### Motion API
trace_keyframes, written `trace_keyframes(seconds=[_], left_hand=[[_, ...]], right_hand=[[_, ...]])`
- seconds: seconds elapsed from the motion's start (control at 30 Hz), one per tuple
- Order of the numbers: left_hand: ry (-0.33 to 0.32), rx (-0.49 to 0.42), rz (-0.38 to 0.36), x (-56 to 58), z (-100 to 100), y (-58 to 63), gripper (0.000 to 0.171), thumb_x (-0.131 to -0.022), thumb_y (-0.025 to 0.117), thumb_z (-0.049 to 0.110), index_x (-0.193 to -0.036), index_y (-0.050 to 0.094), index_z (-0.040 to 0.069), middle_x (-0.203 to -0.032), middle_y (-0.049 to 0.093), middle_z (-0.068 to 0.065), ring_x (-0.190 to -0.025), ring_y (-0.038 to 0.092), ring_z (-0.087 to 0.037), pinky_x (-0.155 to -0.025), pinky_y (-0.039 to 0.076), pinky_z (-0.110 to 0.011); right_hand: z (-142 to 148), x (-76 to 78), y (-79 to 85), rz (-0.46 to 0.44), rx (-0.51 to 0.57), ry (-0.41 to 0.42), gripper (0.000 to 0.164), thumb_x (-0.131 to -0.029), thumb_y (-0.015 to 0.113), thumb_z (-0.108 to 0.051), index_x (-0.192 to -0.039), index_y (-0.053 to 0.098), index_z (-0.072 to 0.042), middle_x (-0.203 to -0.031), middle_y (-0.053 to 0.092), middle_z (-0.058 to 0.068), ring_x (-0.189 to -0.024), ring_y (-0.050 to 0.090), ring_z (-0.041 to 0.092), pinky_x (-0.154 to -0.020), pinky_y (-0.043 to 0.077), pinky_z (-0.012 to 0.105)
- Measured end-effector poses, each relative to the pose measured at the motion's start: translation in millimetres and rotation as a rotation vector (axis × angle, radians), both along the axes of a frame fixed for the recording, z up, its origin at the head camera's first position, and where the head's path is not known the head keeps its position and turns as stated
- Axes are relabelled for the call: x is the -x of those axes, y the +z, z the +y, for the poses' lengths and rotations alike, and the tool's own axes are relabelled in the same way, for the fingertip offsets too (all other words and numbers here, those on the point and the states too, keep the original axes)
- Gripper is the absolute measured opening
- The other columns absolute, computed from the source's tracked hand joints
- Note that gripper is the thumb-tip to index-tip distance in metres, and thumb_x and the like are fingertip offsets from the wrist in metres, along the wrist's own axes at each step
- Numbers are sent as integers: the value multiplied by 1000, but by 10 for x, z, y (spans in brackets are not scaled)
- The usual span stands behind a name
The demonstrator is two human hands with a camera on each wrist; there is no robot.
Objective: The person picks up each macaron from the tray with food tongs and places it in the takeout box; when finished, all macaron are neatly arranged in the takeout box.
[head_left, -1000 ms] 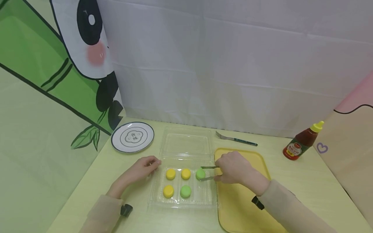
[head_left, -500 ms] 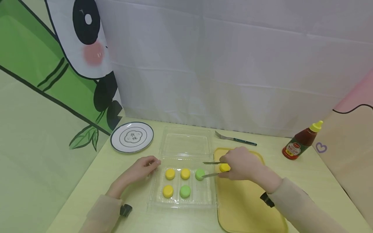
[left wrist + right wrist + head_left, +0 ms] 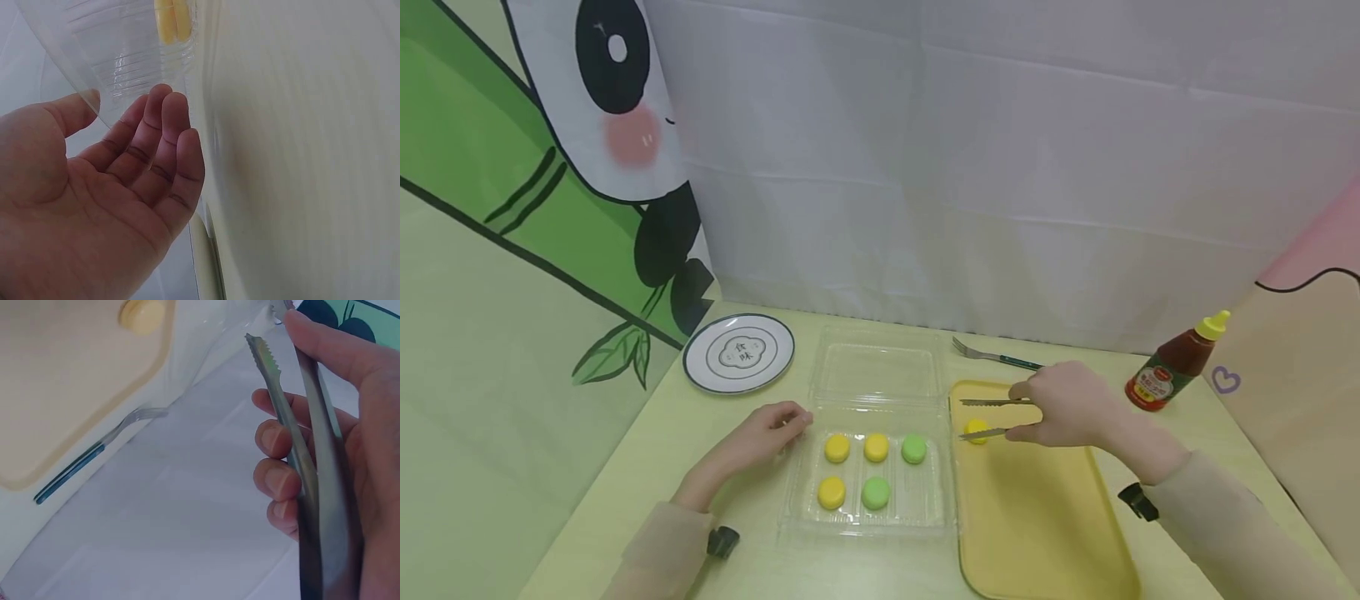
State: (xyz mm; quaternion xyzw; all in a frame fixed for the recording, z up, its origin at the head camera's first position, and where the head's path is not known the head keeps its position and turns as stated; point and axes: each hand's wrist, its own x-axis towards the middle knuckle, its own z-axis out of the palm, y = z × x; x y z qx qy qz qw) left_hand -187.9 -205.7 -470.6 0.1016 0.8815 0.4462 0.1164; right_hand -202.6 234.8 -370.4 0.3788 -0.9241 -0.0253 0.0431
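Observation:
My left hand (image 3: 767, 435) is beside the left edge of a clear hinged plastic box (image 3: 805, 512), its fingers loosely bent. In the left wrist view the thumb is at the box's rim; firm contact cannot be told. Yellow macarons (image 3: 837, 448) and green macarons (image 3: 876, 493) sit in the box's compartments; the lower right space holds none. My right hand (image 3: 1071, 406) grips metal tongs (image 3: 306, 462), their serrated arms apart with nothing pinched. Below the tongs, another yellow macaron (image 3: 977, 431) lies on the yellow tray (image 3: 1045, 517), partly covered by one arm in the head view.
A white plate (image 3: 700, 367) with a dark rim stands at the back left. Behind the tray lies a fork (image 3: 973, 352) with a green handle. A red sauce bottle (image 3: 1172, 367) with a yellow cap is at the back right. A printed cloth backdrop closes the far side.
My right hand has moved right with the tongs, from around the green macaron at the box's upper right to above the tray. The green macaron stays in the box. My left hand stays put.

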Motion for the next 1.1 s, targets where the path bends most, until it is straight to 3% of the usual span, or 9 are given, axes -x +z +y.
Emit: trace_keyframes(seconds=[0.23,0.53,0.8,1.1], left_hand=[[-9,-4,10,-5,-8,-19,30,-104,54,32,-105,64,3,-86,60,-9,-78,54,-22,-64,48,-28],[-11,-13,11,-24,1,1,30,-104,54,31,-107,64,2,-87,60,-9,-78,55,-23,-63,48,-28],[-1,-5,4,-15,5,3,29,-104,54,30,-107,64,3,-88,60,-9,-79,55,-23,-64,48,-29],[-7,-27,-9,-69,10,99,30,-104,55,31,-108,64,3,-88,60,-8,-80,55,-22,-65,48,-29]], right_hand=[[260,80,-20,-54,45,-33,44,-80,77,-54,-102,74,-16,-78,65,-13,-62,50,2,-58,46,31],[579,213,-247,-100,98,-94,44,-79,79,-54,-105,74,-18,-56,32,-15,-53,27,2,-51,24,25],[778,334,-390,-128,95,-111,45,-79,78,-57,-105,74,-20,-59,37,-15,-54,33,2,-52,30,25],[816,366,-365,-126,41,-109,45,-77,79,-56,-104,75,-21,-60,37,-16,-55,31,2,-51,25,25]])
